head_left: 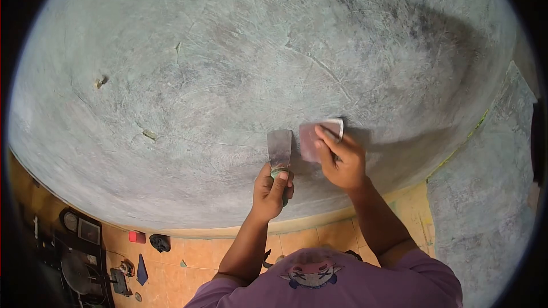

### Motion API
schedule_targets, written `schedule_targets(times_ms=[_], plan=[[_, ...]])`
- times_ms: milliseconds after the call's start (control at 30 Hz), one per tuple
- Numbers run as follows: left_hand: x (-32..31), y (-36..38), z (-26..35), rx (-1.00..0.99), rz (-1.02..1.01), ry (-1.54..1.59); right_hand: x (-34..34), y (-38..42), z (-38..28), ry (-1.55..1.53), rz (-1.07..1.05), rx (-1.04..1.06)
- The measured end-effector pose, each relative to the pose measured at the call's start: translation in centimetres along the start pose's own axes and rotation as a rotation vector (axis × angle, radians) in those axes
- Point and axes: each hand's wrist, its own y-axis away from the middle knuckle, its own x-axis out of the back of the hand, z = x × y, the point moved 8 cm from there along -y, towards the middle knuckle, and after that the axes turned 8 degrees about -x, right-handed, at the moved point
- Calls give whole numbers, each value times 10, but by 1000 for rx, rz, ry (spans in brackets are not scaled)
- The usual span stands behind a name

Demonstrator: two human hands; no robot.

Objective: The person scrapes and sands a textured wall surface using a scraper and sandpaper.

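My left hand (273,195) is wrapped round the green handle of a putty knife (279,147), its broad metal blade pointing up and overlapping the grey wall (217,102). To its right, my right hand (344,162) presses a reddish-brown piece of sandpaper (309,144) against the wall, with a pale edge of the sheet showing at the top. Slight blur shows on the right fingers and the sheet. Scratches and smears mark the plaster, and a long crack (328,71) runs above the right hand.
Two chipped spots, one small hole (101,82) and one gouge (150,135), mark the wall at left. A second grey wall (485,194) meets it at right. On the orange tiled floor (200,256) lie a black bundle (160,243) and a red box (137,236).
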Motion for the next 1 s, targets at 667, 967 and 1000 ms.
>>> schedule_targets(times_ms=[667, 967, 1000], plan=[[0, 0, 0, -23, -11, 4, 30, -22, 0, 10, 127, 6], [-2, 0, -3, 1, -25, 71, 13, 12, 17, -17, 21, -34], [-2, 0, -2, -7, -16, 45, 17, 4, 12, -17, 17, -36]])
